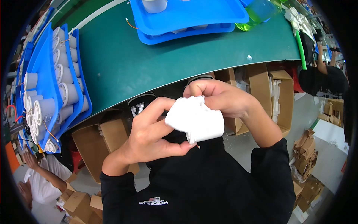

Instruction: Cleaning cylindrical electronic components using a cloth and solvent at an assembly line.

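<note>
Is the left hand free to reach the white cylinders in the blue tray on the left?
Probably not yet: the left hand grips the white cylinder with the right hand; the blue tray lies unobstructed.

open brown cardboard boxes [280, 98] stand under the green bench; flattened cartons [306, 149] lie right.

We look down from a single head-worn fisheye, facing forward and downward over our own chest. Our hands [186, 115] sit close, near the middle. The green surface [149, 63] curves across the upper half; the floor [324, 156] shows lower right, with dark corners.
</note>
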Demonstrator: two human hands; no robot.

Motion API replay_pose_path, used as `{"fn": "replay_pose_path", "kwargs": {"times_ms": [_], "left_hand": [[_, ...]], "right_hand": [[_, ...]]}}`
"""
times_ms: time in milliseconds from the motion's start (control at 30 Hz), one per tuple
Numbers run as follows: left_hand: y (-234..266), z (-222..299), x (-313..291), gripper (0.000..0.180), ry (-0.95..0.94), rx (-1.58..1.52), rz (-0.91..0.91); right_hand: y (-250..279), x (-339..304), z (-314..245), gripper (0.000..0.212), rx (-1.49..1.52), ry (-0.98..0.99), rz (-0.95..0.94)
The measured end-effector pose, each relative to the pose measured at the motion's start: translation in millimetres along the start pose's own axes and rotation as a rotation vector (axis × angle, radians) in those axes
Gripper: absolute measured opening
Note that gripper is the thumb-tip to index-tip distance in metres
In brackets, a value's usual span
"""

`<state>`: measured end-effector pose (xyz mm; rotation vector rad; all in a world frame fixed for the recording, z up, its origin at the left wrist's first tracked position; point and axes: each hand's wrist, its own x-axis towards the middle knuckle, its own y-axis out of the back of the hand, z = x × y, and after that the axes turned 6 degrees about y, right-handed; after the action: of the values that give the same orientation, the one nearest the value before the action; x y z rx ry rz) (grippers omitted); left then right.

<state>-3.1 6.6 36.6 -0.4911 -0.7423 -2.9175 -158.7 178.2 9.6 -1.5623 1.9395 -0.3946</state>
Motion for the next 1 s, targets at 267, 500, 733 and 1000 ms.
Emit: {"fn": "replay_pose_path", "kwargs": {"times_ms": [267, 500, 733, 1000], "left_hand": [[4.7, -19.1, -2.8, 0.061, 0.076, -0.169, 0.29], [-6.1, -18.6, -2.9, 0.063, 0.101, -0.256, 0.424], [-10.4, -28.1, -7.4, 0.064, 0.146, -0.551, 0.476], [-21.7, -50.9, -8.5, 0.066, 0.388, -1.938, 0.449]], "right_hand": [[-30.8, -2.1, 28.8, 0.038, -0.114, 0.233, 0.018], [-40.1, -2.9, 15.6, 0.032, -0.538, 0.539, 0.331], [-24.0, -0.7, -5.5, 0.03, -0.394, 0.76, 0.483], [-11.9, -8.0, -10.6, 0.044, -0.364, 0.782, 0.649]]}}
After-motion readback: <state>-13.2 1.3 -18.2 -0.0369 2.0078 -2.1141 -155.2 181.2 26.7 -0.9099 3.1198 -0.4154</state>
